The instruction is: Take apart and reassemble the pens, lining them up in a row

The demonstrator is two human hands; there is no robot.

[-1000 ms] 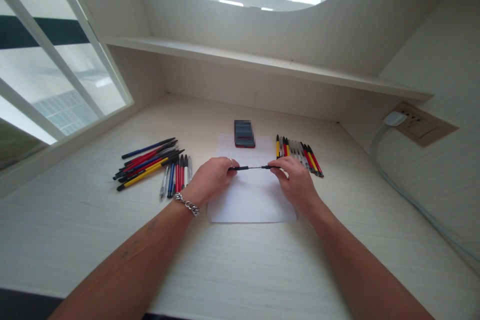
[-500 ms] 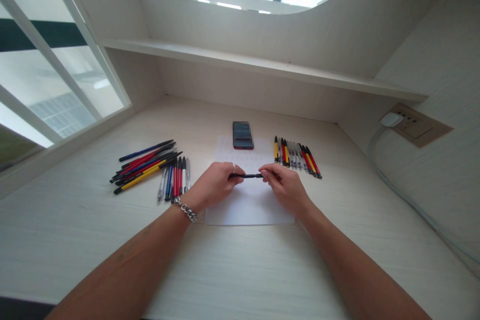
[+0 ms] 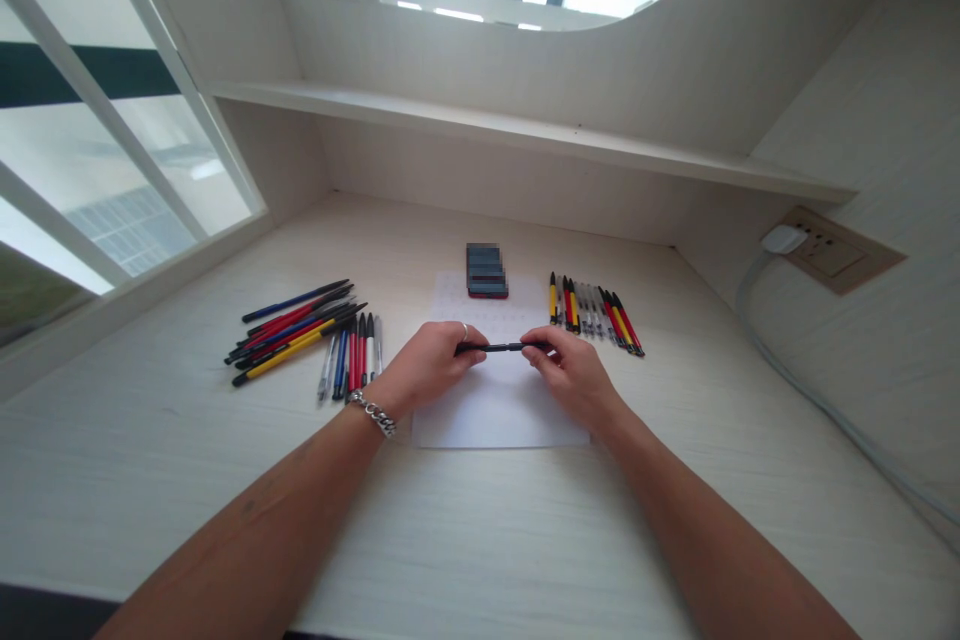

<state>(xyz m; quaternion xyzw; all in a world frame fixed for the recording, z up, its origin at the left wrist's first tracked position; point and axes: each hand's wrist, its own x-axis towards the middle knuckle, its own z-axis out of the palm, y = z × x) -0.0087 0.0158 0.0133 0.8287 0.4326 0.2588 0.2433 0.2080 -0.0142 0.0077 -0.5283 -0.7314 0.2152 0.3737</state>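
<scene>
A slim black pen [image 3: 499,348] lies crosswise between my hands, above a white sheet of paper [image 3: 501,415]. My left hand [image 3: 436,358] pinches its left end between thumb and fingers; a ring and a chain bracelet are on this side. At the other end, my right hand [image 3: 568,362] pinches the pen with thumb and forefinger. Toward its right part the pen shows a narrow break or joint. Both of its ends are partly hidden by fingers. Beside my left wrist stands a row of pens [image 3: 358,355] in white, blue, red and black.
Farther left is a loose pile of pens [image 3: 296,325]. Another row of pens [image 3: 589,310] lies to the right of the paper. A dark phone-like object [image 3: 486,270], pixelated, rests beyond the sheet. A shelf [image 3: 525,130] spans the back; a cable [image 3: 817,400] hangs from a socket [image 3: 844,250].
My right fingers have shifted slightly and grip the pen a little differently. The pen and both hands stay in nearly the same place; the view has moved a touch.
</scene>
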